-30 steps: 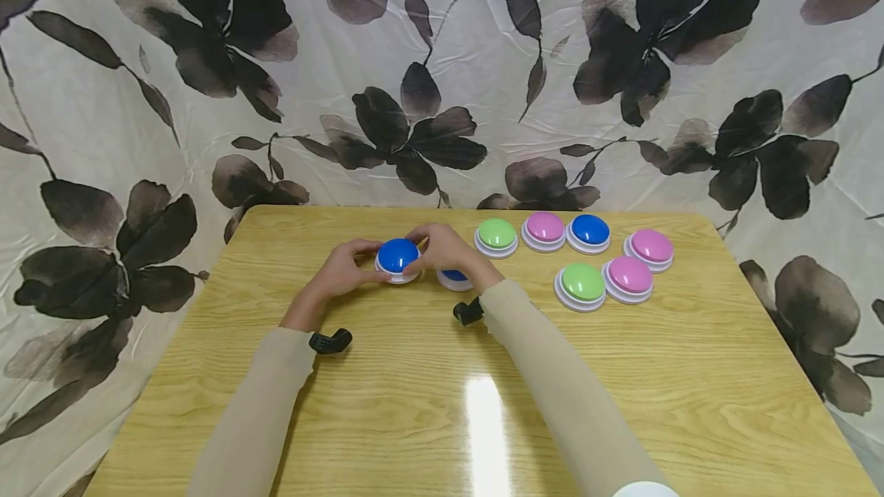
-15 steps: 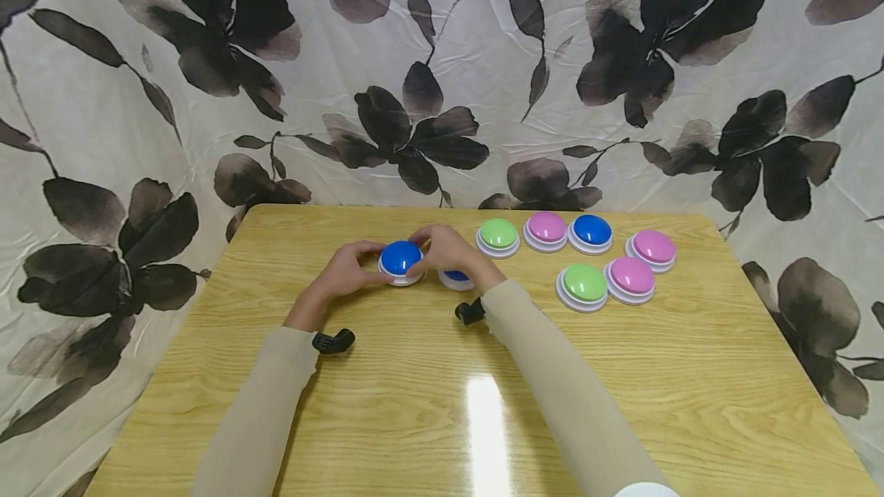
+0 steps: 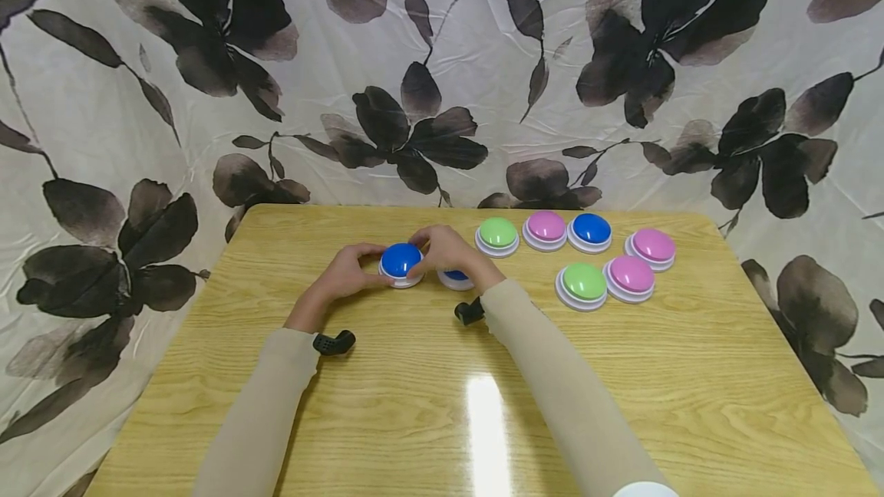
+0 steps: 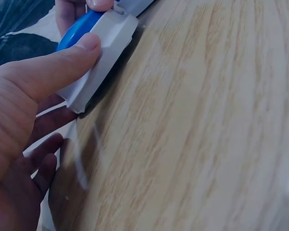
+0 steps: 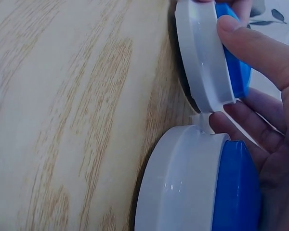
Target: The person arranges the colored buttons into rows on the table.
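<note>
Both hands hold one push button point(image 3: 400, 260) with a blue dome and white round base, towards the left of the table. My left hand point(image 3: 343, 273) grips its left side; in the left wrist view the thumb point(image 4: 79, 55) presses on the white base. From the right, my right hand point(image 3: 445, 249) pinches the same button, its thumb point(image 5: 248, 41) at the edge of the dome in the right wrist view. The base sits close over the wood, with a dark shadow along its underside. A second blue button point(image 5: 183, 187) stands beside it, partly hidden under my right hand in the head view.
On the wooden table point(image 3: 414, 405), further right, stand a green button point(image 3: 497, 233), a pink button point(image 3: 546, 227) and a blue button point(image 3: 590, 230). Another green button point(image 3: 583, 282) and two pink ones point(image 3: 631, 274) are grouped there too. Floral cloth point(image 3: 414, 37) hangs behind the table's back edge.
The held blue button has come down slightly and a little towards me, with the left hand following. The right hand has hardly moved, and the other buttons stay put.
</note>
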A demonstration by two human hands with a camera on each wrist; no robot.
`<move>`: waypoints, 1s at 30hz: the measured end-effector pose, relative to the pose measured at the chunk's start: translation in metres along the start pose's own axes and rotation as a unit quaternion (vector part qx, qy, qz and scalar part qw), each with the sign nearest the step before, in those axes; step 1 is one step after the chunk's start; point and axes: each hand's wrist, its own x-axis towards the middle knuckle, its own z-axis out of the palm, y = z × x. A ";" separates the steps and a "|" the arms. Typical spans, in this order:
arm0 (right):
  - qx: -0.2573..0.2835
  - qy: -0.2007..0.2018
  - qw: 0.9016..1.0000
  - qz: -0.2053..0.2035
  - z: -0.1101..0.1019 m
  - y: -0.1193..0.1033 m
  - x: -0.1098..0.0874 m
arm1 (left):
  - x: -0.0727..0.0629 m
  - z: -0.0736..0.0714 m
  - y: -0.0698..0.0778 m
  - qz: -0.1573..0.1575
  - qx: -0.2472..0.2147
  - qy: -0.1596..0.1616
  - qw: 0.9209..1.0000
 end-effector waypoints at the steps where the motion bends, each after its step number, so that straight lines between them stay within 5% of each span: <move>1: -0.002 0.000 1.000 0.000 0.000 0.000 0.000 | 0.000 0.000 0.000 0.000 -0.001 -0.001 1.000; 23: -0.005 -0.009 1.000 0.001 0.001 -0.002 -0.001 | -0.001 0.003 -0.003 -0.011 0.013 -0.012 1.000; 30: 0.010 0.048 0.998 -0.038 -0.006 0.000 -0.002 | -0.001 0.002 -0.004 -0.008 0.018 -0.009 1.000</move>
